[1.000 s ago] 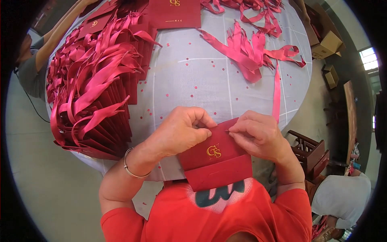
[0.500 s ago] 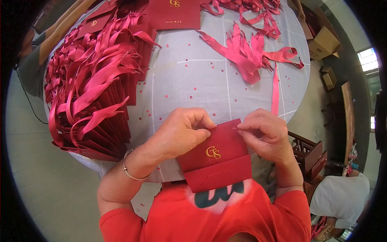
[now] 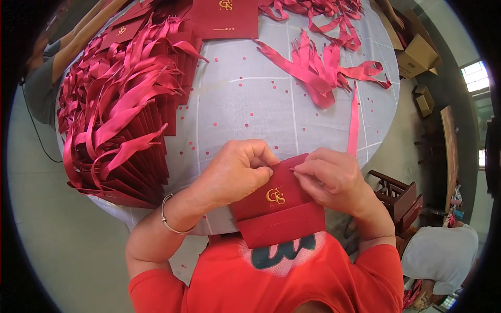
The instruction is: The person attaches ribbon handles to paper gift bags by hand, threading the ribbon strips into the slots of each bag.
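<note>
A flat, dark red paper gift bag (image 3: 286, 216) with gold lettering and a folded-up bottom lies in front of my chest, at the table's near edge. My left hand (image 3: 242, 169) is closed in a pinch on its upper left edge. Over the bag's upper right part, my right hand (image 3: 334, 177) is closed too, a small reddish tip poking out between thumb and finger. A pink ribbon (image 3: 354, 120) runs down the cloth to behind that hand; the tip looks like its end, and the stretch between is hidden.
Many red bags with pink ribbon handles (image 3: 122, 109) stand packed at left. Loose ribbons (image 3: 318, 65) lie at the far right, and red paper dots dot the white tablecloth (image 3: 224, 99). Another person's arm (image 3: 78, 31) is at far left. Cardboard boxes (image 3: 417, 55) stand right.
My right hand has moved left and slightly down across the bag, bringing the small tip closer to my left fingers. The ribbon has shifted slightly left. My left hand stays on the bag.
</note>
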`<state>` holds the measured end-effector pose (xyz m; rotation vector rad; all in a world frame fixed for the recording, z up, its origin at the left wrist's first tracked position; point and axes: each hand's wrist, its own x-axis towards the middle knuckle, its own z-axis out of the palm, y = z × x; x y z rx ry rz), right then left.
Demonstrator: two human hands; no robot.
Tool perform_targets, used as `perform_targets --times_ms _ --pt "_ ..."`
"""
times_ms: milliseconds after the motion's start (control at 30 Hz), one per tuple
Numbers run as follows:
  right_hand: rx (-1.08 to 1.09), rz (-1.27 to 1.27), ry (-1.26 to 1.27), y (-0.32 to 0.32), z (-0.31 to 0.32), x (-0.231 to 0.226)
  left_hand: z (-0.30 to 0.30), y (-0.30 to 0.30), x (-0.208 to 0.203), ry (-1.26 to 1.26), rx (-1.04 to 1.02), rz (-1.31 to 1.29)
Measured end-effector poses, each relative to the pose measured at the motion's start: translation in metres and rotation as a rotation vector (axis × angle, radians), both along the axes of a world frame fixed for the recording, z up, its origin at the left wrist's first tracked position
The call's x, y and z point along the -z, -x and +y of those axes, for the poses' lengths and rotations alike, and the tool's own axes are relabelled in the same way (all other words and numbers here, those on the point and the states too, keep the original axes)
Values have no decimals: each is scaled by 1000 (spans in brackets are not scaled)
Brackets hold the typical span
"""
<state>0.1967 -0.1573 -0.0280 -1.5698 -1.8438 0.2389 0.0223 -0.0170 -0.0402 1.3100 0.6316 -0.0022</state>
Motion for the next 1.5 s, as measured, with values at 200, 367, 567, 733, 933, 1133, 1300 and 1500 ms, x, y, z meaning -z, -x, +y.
perform_targets --times_ms 200,367,567,733,933,1133,1300,1500 --pt "63 -198 142 16 1 -14 -3 1 5 -34 14 -15" --pt "133 -497 255 37 3 -21 -7 1 8 -60 6 -74" --pt "141 -257 314 26 11 -32 -13 4 0 -124 -20 -96" --pt "131 -115 232 27 9 -27 -11 7 -6 -194 -8 -77" --pt "41 -261 177 36 8 -21 -7 6 1 -150 43 -23" --pt "164 -382 169 49 2 -25 -12 11 -2 -458 38 -134" --pt "215 -454 179 57 5 -24 -14 11 -5 -561 21 -154" --pt "152 -357 154 51 13 -21 -15 13 -4 -682 -8 -144"
